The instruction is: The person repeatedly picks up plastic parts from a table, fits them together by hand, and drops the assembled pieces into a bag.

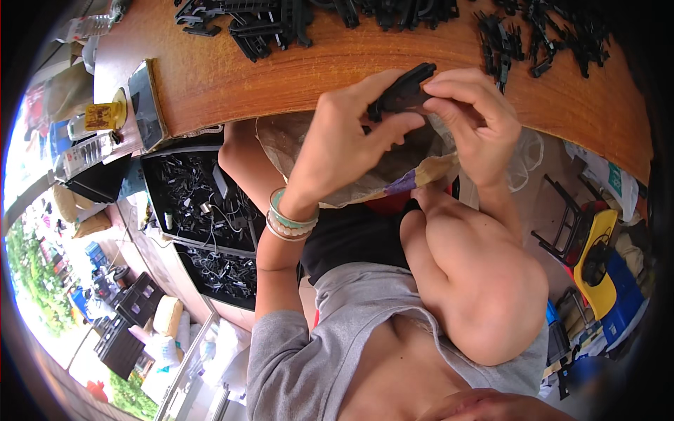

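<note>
A black plastic part (406, 91), long and narrow with a raised bar along one edge, is held up between my two hands near the table's front edge. My left hand (351, 130), with bracelets at its wrist, grips the part's left end, fingers behind it and thumb stretched out below. At the right end, the thumb and forefinger of my right hand (481, 112) pinch together against the part. Whether a smaller piece sits between those fingertips is too small to tell. Beneath both hands an open brown bag (284, 137) lies over my lap.
Piles of black plastic parts (270, 28) lie along the far side of the wooden table (203, 77), with another heap (502, 45) at the right. A dark flat case (146, 102) rests at the left edge. Bins of small parts (193, 189) stand lower left; a yellow chair (597, 259) is at the right.
</note>
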Motion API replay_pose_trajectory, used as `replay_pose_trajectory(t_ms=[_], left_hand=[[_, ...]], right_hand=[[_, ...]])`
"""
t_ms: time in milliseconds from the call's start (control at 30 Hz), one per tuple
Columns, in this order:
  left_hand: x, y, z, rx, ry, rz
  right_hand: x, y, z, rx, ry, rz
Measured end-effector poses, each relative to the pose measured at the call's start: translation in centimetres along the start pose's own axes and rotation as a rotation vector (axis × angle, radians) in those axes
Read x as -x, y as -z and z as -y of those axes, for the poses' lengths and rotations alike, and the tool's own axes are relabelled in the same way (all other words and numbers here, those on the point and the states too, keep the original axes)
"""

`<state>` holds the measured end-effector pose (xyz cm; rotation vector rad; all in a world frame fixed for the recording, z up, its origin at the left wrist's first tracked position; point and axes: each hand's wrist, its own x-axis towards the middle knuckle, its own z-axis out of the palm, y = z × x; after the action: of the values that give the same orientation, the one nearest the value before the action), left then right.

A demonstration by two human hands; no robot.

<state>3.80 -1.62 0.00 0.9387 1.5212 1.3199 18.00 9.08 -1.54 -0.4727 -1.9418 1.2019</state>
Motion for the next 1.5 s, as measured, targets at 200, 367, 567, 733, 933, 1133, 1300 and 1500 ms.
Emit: replay_pose_trajectory(t_ms=[200, 367, 567, 733, 933, 1133, 1300, 1500], left_hand=[[0.3, -0.7, 0.6, -0.395, -0.343, -0.063], [0.4, -0.1, 0.0, -0.529, -0.443, 0.007], [0.5, -0.2, -0.3, -0.575, -0.491, 0.035], [0.0, -0.4, 0.0, -0.554, -0.527, 0.026], [0.1, 0.2, 0.8, -0.437, -0.448, 0.032], [-1.4, 4.2, 0.0, -0.656, -0.452, -0.217], [-4.4, 10.8, 2.7, -1.319, -0.521, -0.61], [-6.3, 10.0, 3.4, -1.353, -0.677, -0.601]], right_hand=[[0.6, 0.2, -0.5, -0.054, 0.059, -0.005], [0.2, 0.6, 0.4, 0.093, 0.073, 0.13], [1.2, 1.0, 0.3, 0.018, -0.025, 0.114], [1.6, 1.0, 0.0, -0.009, -0.011, 0.053], [1.3, 1.6, 0.4, 0.042, -0.108, 0.177], [1.7, 3.6, -0.6, 0.162, -0.126, 0.227], [0.7, 4.6, -2.9, 0.858, -0.263, -0.26], [0.8, 4.0, -3.7, 0.91, -0.114, -0.207]])
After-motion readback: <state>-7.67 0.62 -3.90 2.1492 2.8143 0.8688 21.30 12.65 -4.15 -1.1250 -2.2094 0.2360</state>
